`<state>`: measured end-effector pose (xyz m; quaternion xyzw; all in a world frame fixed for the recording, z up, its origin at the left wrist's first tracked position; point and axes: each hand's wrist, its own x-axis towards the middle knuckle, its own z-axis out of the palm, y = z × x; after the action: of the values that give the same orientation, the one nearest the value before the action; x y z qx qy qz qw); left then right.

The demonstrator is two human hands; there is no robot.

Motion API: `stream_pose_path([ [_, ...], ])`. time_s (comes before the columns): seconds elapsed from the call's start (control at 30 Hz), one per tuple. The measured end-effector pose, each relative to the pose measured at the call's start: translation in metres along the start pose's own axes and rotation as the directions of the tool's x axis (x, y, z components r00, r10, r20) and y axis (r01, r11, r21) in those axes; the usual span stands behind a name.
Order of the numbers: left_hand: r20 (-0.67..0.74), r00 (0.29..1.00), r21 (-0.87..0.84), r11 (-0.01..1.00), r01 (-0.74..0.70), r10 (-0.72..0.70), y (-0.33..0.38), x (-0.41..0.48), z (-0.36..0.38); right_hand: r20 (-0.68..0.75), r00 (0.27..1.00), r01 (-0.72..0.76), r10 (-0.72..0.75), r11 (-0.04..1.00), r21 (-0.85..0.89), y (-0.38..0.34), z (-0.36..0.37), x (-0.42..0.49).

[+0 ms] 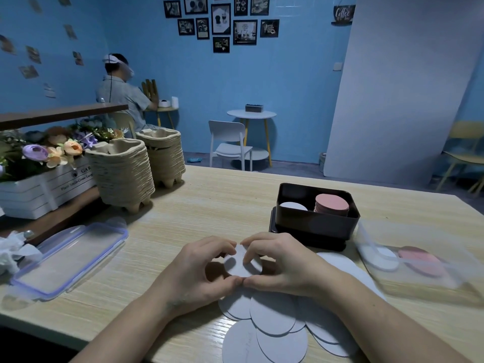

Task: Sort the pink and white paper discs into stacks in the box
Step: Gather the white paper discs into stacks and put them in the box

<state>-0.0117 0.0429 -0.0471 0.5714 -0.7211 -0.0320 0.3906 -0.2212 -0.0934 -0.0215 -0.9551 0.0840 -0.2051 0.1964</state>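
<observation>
Alignment before stacking: the left hand (199, 265) and right hand (282, 263), thumbs touching, are pinching a few white discs (242, 267) from opposite sides, probably to even their edges; loose discs (272, 315) are lying under the wrists. The dark box (314, 227) is sitting just beyond the right hand, holding a low white stack (292, 206) beside a taller pink stack (332, 204); the wooden table (209, 200) is carrying a clear lid (70, 258) left of the left hand, with a blue wall (288, 87) behind.

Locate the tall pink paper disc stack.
In the head view, the pink paper disc stack stands in the right half of the dark rectangular box, beside the lower white disc stack.
</observation>
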Motion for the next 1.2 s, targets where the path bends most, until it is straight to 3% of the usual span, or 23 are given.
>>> stream_pose_path([
  [0.4,-0.021,1.0,0.027,1.0,0.001,0.0,0.017,0.004,-0.006,-0.05,0.997,-0.056,0.052,0.995,-0.078,-0.009,-0.034,-0.022],
  [0.57,0.18,0.984,-0.062,0.998,0.023,-0.011,0.039,0.006,0.011,-0.053,0.991,-0.128,0.124,0.988,-0.089,-0.002,-0.043,-0.061],
  [0.7,0.38,0.925,-0.053,0.997,0.051,-0.027,0.05,0.008,0.02,-0.071,0.983,-0.172,0.17,0.985,-0.027,0.002,-0.046,-0.085],
  [0.77,0.413,0.909,-0.035,0.996,0.077,-0.055,0.052,0.01,0.02,-0.084,0.982,-0.174,0.169,0.984,-0.044,0.004,-0.043,-0.091],
  [1.0,0.292,0.956,-0.127,0.989,0.069,-0.029,0.053,0.021,0.013,-0.094,0.975,-0.208,0.203,0.977,-0.048,0.006,-0.045,-0.096],
  [1.2,0.094,0.99,-0.036,0.994,-0.104,0.107,0.049,0.034,0.032,-0.077,0.975,-0.21,0.208,0.977,-0.026,0.009,-0.04,-0.094],
])
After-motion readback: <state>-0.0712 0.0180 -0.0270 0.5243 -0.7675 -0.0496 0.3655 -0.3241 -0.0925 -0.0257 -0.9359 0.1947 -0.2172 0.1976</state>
